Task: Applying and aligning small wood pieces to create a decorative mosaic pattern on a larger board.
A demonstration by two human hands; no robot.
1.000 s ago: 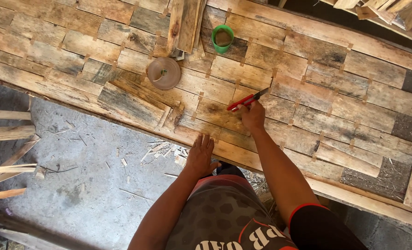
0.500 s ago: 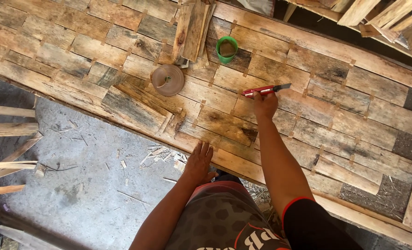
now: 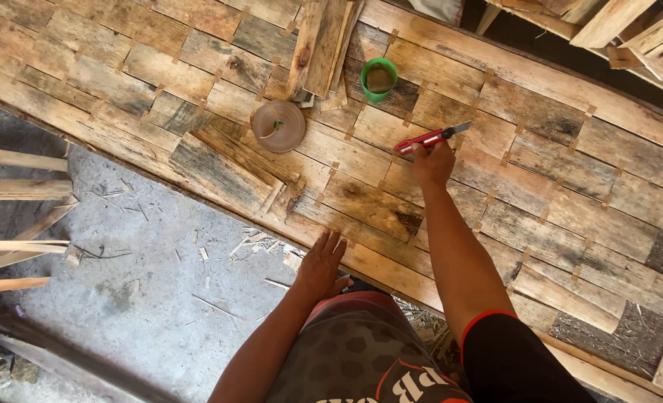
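1. The right hand (image 3: 431,164) is closed around a red utility knife (image 3: 430,138), holding it out over the wooden panel (image 3: 555,194) with the blade end pointing right and slightly far.
2. The knife lies just above a plank joint near the middle of the panel, right of the green cup (image 3: 378,78) and well right of the roll of tape (image 3: 278,125).
3. The left hand (image 3: 321,263) holds nothing; it lies flat with fingers spread on the near edge of the panel, bracing the body.
4. A small stack of loose planks (image 3: 320,45) rests on the far part of the panel, just left of the cup.
5. By my reading, the step in hand is bringing the blade to a spot on the planks; whether the tip already touches the wood is hard to tell from this height.
6. The next move calls for a steady wrist and the blade set exactly on the joint, with the braced hand kept clear of the cutting line.
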